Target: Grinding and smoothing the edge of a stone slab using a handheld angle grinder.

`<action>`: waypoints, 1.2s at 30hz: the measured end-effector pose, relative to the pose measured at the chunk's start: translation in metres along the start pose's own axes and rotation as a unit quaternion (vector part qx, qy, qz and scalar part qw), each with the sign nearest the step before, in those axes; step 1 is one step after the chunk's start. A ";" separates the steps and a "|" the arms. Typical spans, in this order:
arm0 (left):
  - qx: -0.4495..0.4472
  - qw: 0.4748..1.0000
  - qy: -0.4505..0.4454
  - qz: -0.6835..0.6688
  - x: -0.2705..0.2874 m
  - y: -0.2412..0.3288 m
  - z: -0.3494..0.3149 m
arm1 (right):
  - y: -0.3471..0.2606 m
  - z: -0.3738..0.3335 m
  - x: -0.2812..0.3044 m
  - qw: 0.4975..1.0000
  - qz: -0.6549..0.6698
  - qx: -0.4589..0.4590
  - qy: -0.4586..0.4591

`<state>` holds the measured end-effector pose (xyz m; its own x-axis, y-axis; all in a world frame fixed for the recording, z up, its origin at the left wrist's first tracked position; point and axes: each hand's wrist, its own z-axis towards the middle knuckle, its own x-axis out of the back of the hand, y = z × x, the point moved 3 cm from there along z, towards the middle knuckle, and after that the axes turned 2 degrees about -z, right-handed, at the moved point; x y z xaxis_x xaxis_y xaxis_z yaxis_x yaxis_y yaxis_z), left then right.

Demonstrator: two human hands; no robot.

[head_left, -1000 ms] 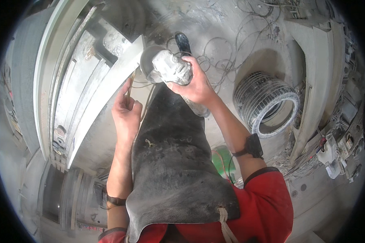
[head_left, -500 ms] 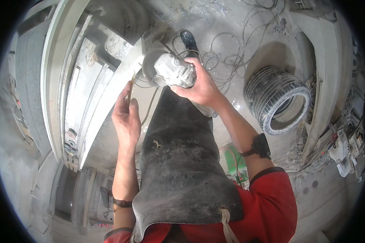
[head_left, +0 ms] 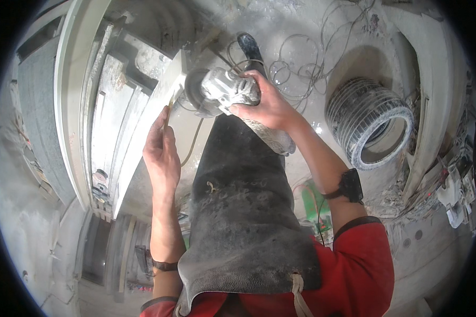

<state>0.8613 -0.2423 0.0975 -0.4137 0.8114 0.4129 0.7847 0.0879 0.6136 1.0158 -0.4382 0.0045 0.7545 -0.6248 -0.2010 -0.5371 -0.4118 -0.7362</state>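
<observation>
My right hand [head_left: 269, 105] is closed round the dust-whitened head of an angle grinder [head_left: 228, 89]. The grinder's round disc [head_left: 198, 91] sits on its left side, close to the end of a long white slab [head_left: 158, 100]; whether the disc touches the slab cannot be told. Beside that slab's edge, my left hand [head_left: 161, 150] pinches a thin yellowish stick [head_left: 169, 105] that looks like a pencil, its tip toward the slab. A dark, dusty apron [head_left: 238, 211] hangs below both hands.
Several stacked tyres [head_left: 367, 124] stand on the dusty floor at the right. Loose cable [head_left: 296, 63] lies coiled beyond the grinder. More long slabs [head_left: 71, 105] lean at the left. A green object [head_left: 313, 206] lies by my right elbow.
The grinder and my right hand have shifted slightly right and down in the picture. My left hand has moved a little left, still pinching the thin stick. The view has shifted slightly.
</observation>
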 end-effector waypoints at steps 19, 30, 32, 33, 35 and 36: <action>-0.003 1.000 -0.007 0.002 0.001 0.003 0.002 | 0.008 -0.007 0.013 0.999 0.020 -0.045 0.006; -0.012 1.000 -0.007 -0.010 0.009 -0.002 -0.002 | -0.006 -0.007 -0.003 0.998 -0.065 0.002 0.025; -0.010 1.000 -0.009 -0.024 0.010 -0.005 -0.004 | 0.002 -0.012 0.000 0.997 -0.071 0.006 0.026; -0.024 0.999 -0.012 -0.024 0.009 -0.006 -0.004 | 0.001 -0.014 -0.001 0.997 -0.063 0.018 0.035; -0.038 0.999 -0.012 -0.026 0.010 -0.008 -0.003 | -0.002 -0.012 -0.002 0.997 -0.058 0.030 0.042; -0.049 0.999 -0.015 -0.019 0.009 -0.008 -0.002 | -0.008 -0.008 -0.006 0.997 -0.061 0.021 0.046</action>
<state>0.8497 -0.2369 0.0979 -0.4271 0.8258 0.3684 0.7192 0.0633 0.6919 1.0124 -0.4361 0.0169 0.7749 -0.6302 -0.0496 -0.4255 -0.4619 -0.7782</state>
